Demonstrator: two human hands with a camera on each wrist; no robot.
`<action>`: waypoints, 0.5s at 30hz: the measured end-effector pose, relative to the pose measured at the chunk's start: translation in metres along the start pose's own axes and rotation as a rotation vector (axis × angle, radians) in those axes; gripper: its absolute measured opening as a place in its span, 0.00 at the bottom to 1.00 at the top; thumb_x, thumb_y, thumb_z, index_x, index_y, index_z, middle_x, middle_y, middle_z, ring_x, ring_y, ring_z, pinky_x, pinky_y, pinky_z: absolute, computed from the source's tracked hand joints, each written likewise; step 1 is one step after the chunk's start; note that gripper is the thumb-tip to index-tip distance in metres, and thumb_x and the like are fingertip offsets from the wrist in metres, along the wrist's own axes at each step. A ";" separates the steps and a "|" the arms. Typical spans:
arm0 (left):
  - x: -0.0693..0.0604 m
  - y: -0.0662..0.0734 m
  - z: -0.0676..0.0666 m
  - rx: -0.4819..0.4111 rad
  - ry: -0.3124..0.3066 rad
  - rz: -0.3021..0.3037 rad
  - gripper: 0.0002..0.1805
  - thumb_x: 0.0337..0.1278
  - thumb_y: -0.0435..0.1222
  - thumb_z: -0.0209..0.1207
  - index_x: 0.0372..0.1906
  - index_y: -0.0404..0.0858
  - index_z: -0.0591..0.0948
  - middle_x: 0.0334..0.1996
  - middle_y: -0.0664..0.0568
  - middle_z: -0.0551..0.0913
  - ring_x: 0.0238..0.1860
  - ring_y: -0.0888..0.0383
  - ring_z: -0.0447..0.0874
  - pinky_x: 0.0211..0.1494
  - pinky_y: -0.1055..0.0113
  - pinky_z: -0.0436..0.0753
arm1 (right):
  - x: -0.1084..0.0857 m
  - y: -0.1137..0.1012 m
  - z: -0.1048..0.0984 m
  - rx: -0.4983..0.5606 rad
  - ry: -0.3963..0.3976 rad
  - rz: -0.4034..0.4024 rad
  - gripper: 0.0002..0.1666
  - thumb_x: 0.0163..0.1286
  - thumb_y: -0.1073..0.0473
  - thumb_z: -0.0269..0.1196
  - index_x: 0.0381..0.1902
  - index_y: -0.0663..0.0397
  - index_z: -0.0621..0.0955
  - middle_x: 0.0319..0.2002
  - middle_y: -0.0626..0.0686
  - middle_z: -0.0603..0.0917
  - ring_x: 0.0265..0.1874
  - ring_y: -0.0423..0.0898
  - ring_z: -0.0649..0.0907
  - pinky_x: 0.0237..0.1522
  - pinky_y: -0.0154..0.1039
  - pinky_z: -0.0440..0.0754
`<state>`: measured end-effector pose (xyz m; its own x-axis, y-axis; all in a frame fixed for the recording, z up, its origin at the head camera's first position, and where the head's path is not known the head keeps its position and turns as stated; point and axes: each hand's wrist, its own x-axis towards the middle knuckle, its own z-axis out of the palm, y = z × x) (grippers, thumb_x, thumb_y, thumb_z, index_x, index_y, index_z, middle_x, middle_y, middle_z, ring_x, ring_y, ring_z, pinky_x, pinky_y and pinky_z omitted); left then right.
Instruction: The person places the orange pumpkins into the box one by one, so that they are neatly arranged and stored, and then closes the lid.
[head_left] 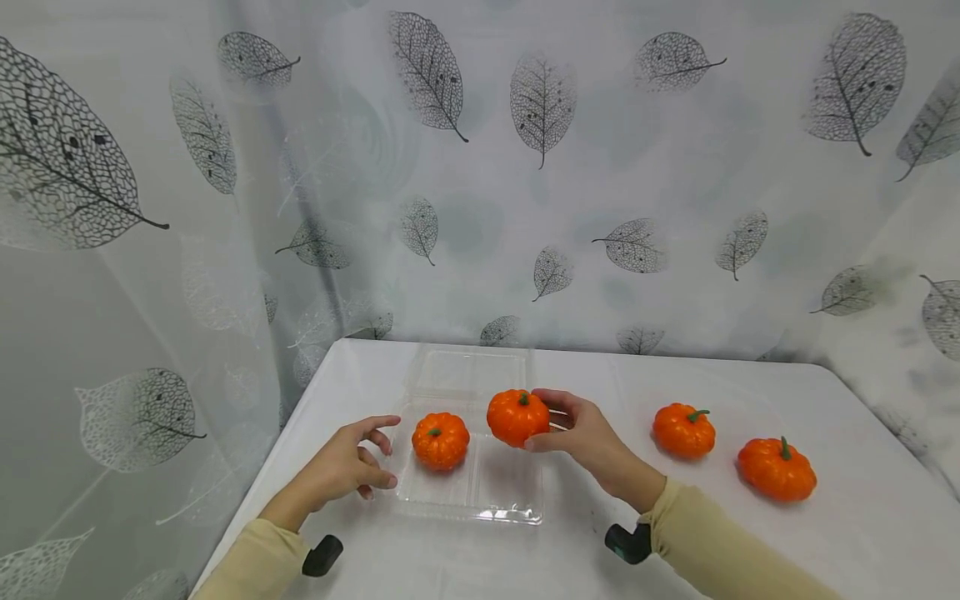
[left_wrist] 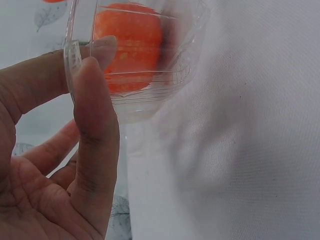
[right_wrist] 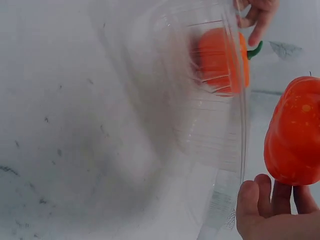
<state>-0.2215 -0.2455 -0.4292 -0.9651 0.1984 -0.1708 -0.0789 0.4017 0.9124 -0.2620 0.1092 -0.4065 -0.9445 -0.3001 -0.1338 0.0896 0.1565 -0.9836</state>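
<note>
A clear plastic container (head_left: 472, 502) stands on the white table with an orange pumpkin (head_left: 440, 442) in its left side. My left hand (head_left: 341, 467) is at the container's left edge, thumb and forefinger spread apart in the head view; in the left wrist view the fingers (left_wrist: 95, 120) overlap the clear rim, and contact is unclear. Another orange pumpkin (head_left: 517, 417) is held by my right hand (head_left: 588, 442) above the container's right side, its green stem upward. The right wrist view shows this pumpkin (right_wrist: 296, 131) on the fingertips, beyond the container's rim.
Two more orange pumpkins, one nearer (head_left: 777, 470) and one farther (head_left: 683, 431), lie on the table to the right. The container's raised or folded-back lid (head_left: 471, 372) is at the rear. A curtain with leaf prints (head_left: 480, 208) hangs behind the table (head_left: 847, 533).
</note>
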 end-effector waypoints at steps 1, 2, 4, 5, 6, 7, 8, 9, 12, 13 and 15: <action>0.000 0.000 0.000 0.000 -0.001 0.002 0.49 0.41 0.22 0.75 0.73 0.34 0.67 0.43 0.42 0.74 0.23 0.51 0.78 0.23 0.59 0.83 | 0.002 0.002 0.002 -0.043 0.017 -0.016 0.46 0.53 0.64 0.78 0.70 0.57 0.73 0.65 0.57 0.76 0.64 0.58 0.76 0.64 0.54 0.75; 0.000 0.000 0.000 -0.001 -0.002 0.005 0.49 0.42 0.21 0.75 0.73 0.33 0.67 0.43 0.42 0.74 0.23 0.51 0.78 0.23 0.59 0.83 | 0.003 0.004 0.004 -0.087 0.031 -0.034 0.46 0.52 0.63 0.79 0.69 0.56 0.74 0.64 0.56 0.77 0.63 0.57 0.76 0.64 0.54 0.75; 0.000 0.000 0.000 0.000 -0.004 0.008 0.49 0.42 0.22 0.75 0.73 0.33 0.67 0.43 0.42 0.74 0.23 0.51 0.78 0.23 0.60 0.83 | 0.006 0.007 0.008 -0.174 0.054 -0.080 0.45 0.51 0.63 0.80 0.67 0.57 0.75 0.63 0.55 0.78 0.64 0.58 0.76 0.67 0.56 0.71; 0.000 -0.001 -0.001 0.000 -0.005 0.008 0.48 0.42 0.22 0.75 0.73 0.33 0.67 0.43 0.42 0.74 0.23 0.51 0.78 0.23 0.60 0.83 | 0.007 0.008 0.011 -0.222 0.064 -0.102 0.45 0.50 0.62 0.80 0.67 0.56 0.76 0.62 0.55 0.79 0.64 0.58 0.75 0.68 0.57 0.69; 0.000 -0.001 -0.001 0.000 -0.006 0.008 0.48 0.42 0.22 0.75 0.73 0.33 0.67 0.43 0.42 0.74 0.23 0.51 0.78 0.23 0.60 0.83 | 0.008 0.009 0.013 -0.260 0.071 -0.121 0.44 0.50 0.62 0.81 0.66 0.55 0.77 0.62 0.54 0.79 0.65 0.58 0.74 0.69 0.59 0.66; 0.001 -0.001 -0.001 0.001 -0.005 0.007 0.48 0.41 0.22 0.75 0.73 0.33 0.67 0.43 0.41 0.74 0.22 0.52 0.78 0.23 0.60 0.84 | 0.009 0.011 0.015 -0.298 0.077 -0.136 0.44 0.50 0.62 0.81 0.66 0.54 0.77 0.62 0.53 0.79 0.66 0.58 0.73 0.70 0.61 0.65; 0.001 -0.001 -0.001 0.001 -0.004 0.006 0.48 0.41 0.22 0.75 0.73 0.33 0.67 0.43 0.41 0.74 0.22 0.52 0.78 0.23 0.60 0.84 | 0.009 0.012 0.018 -0.330 0.082 -0.150 0.43 0.49 0.62 0.81 0.65 0.53 0.77 0.62 0.53 0.79 0.67 0.58 0.72 0.69 0.62 0.64; 0.001 -0.001 -0.001 0.001 -0.003 0.004 0.48 0.41 0.22 0.75 0.73 0.33 0.67 0.43 0.41 0.74 0.22 0.52 0.78 0.23 0.61 0.84 | 0.010 0.013 0.020 -0.362 0.087 -0.163 0.43 0.49 0.62 0.81 0.65 0.53 0.78 0.62 0.53 0.79 0.67 0.59 0.71 0.69 0.64 0.64; 0.001 0.000 -0.001 0.003 -0.001 -0.002 0.48 0.42 0.22 0.75 0.73 0.33 0.67 0.43 0.42 0.74 0.22 0.52 0.78 0.24 0.61 0.84 | 0.011 0.018 0.025 -0.436 0.097 -0.193 0.44 0.49 0.62 0.81 0.65 0.52 0.77 0.61 0.52 0.79 0.67 0.59 0.71 0.68 0.65 0.65; 0.001 0.000 -0.001 0.004 0.000 -0.004 0.48 0.42 0.22 0.75 0.73 0.33 0.67 0.43 0.42 0.74 0.22 0.52 0.78 0.24 0.61 0.84 | 0.011 0.019 0.027 -0.454 0.100 -0.202 0.44 0.48 0.61 0.82 0.65 0.53 0.77 0.61 0.52 0.79 0.67 0.59 0.72 0.68 0.64 0.66; 0.000 0.001 0.000 0.005 0.002 -0.007 0.48 0.42 0.22 0.75 0.73 0.34 0.67 0.43 0.42 0.74 0.22 0.51 0.78 0.24 0.60 0.84 | 0.012 0.022 0.029 -0.487 0.100 -0.226 0.45 0.47 0.61 0.82 0.64 0.54 0.77 0.60 0.52 0.79 0.66 0.58 0.73 0.68 0.62 0.67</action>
<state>-0.2215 -0.2451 -0.4282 -0.9650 0.1941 -0.1763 -0.0843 0.4072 0.9094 -0.2619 0.0819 -0.4330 -0.9507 -0.2898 0.1103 -0.2538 0.5230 -0.8137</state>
